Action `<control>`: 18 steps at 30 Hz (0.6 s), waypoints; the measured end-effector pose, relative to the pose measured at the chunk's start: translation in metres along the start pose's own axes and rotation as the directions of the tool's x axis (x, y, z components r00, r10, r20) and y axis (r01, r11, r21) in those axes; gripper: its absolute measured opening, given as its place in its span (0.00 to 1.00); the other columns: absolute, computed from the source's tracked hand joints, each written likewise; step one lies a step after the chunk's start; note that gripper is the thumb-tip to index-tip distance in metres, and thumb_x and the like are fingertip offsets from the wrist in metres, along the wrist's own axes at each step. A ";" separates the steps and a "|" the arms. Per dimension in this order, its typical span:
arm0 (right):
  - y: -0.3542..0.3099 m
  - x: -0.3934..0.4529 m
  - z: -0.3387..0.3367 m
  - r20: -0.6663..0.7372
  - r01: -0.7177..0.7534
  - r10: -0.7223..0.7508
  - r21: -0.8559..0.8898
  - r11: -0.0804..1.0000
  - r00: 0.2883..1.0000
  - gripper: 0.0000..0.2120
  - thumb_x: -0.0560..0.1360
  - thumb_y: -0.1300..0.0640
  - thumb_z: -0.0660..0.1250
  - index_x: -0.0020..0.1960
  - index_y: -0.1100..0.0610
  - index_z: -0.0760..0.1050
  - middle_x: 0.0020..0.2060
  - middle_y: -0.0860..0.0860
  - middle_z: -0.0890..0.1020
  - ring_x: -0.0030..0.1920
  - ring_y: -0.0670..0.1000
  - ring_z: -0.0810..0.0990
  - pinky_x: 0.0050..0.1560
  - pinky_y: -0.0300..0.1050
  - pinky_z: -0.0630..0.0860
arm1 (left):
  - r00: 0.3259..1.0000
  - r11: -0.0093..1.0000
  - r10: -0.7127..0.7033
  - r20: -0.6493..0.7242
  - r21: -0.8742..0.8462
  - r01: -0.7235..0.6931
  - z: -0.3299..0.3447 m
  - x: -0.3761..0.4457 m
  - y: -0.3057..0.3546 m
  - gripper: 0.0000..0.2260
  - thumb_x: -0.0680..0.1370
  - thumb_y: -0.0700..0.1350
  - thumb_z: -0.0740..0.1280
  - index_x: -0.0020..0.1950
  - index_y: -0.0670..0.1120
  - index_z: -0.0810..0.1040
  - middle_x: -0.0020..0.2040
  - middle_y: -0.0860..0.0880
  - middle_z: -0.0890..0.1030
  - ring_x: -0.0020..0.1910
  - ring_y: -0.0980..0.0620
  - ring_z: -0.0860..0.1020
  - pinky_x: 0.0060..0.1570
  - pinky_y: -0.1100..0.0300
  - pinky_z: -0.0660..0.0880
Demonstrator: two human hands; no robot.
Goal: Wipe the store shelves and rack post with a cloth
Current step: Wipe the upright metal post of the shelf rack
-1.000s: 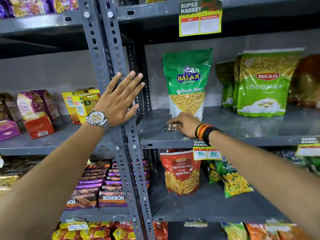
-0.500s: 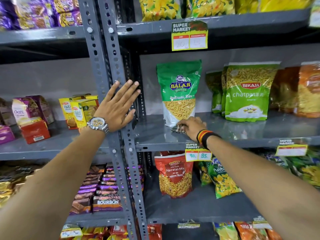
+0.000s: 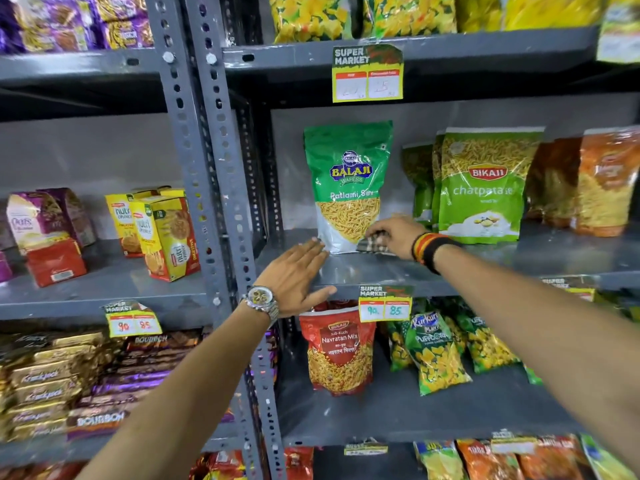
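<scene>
Head view shows us the cloth (image 3: 375,244), a small checked rag bunched under our right hand (image 3: 398,235), which clenches it against the grey shelf (image 3: 381,270) just in front of the green Balaji pouch (image 3: 348,185). We judge the cloth light, soft and limp; it should fold and slide easily on painted metal, so we would keep it gathered in the fingers with the palm pressing down instead of pinching one corner. Our left hand (image 3: 296,277) is open and holds nothing, fingers spread flat over the shelf's front edge, its fingertips close to the pouch's lower left corner, though we cannot tell whether they touch it. Just left of that hand stands the perforated rack post (image 3: 221,174). The pouch looks light and likely to tip if the cloth nudges it. Most of the cloth is hidden beneath our right hand, so we cannot make out its full extent, and the shelf surface behind the pouch and the Bikaji packs (image 3: 485,185) to the right of that hand is out of sight.
</scene>
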State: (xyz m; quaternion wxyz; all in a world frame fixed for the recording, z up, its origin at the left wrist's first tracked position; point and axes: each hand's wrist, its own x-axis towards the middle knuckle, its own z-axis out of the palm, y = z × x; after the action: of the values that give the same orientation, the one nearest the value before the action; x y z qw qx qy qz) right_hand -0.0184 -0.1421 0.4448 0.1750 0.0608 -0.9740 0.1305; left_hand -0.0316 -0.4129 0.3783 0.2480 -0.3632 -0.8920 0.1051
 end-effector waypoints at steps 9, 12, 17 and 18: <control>0.044 0.032 0.045 -0.012 -0.021 0.021 0.001 1.000 1.000 0.16 0.76 0.58 0.63 0.56 0.37 0.78 0.59 0.53 0.78 0.64 0.59 0.73 0.63 0.61 0.70 | 0.998 0.994 -0.044 0.043 -0.095 0.047 0.018 0.014 -0.002 0.47 0.76 0.76 0.42 0.81 0.43 0.60 0.82 0.45 0.62 0.82 0.48 0.55 0.78 0.51 0.55; 0.062 0.033 0.043 -0.003 0.027 -0.027 0.009 1.000 1.000 0.18 0.76 0.60 0.64 0.57 0.39 0.79 0.57 0.53 0.81 0.62 0.60 0.75 0.63 0.57 0.72 | 0.999 0.996 -0.036 0.036 -0.085 0.039 0.018 0.015 -0.002 0.46 0.76 0.74 0.43 0.81 0.42 0.61 0.81 0.44 0.62 0.82 0.48 0.56 0.78 0.52 0.55; 0.043 -0.009 0.030 0.086 0.126 -0.130 0.052 0.991 0.988 0.12 0.80 0.52 0.60 0.60 0.40 0.77 0.42 0.46 0.71 0.54 0.56 0.70 0.56 0.51 0.68 | 0.998 0.995 -0.036 0.047 -0.087 0.040 0.016 0.014 -0.001 0.46 0.76 0.74 0.42 0.80 0.42 0.63 0.80 0.44 0.65 0.81 0.47 0.59 0.77 0.51 0.59; 0.039 -0.024 0.024 0.121 0.169 -0.175 0.054 0.984 0.977 0.12 0.81 0.52 0.59 0.60 0.40 0.76 0.42 0.46 0.70 0.52 0.54 0.69 0.53 0.49 0.67 | 0.998 0.995 -0.039 0.058 -0.084 0.044 0.015 0.014 -0.001 0.46 0.76 0.74 0.42 0.80 0.42 0.63 0.80 0.44 0.65 0.80 0.47 0.60 0.77 0.51 0.60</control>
State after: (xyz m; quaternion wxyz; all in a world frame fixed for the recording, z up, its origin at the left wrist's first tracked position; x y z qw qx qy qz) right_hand -0.0107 -0.1093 0.4052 0.1228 0.1566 -0.9711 0.1320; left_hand -0.0487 -0.4037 0.3705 0.2093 -0.3517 -0.9096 0.0717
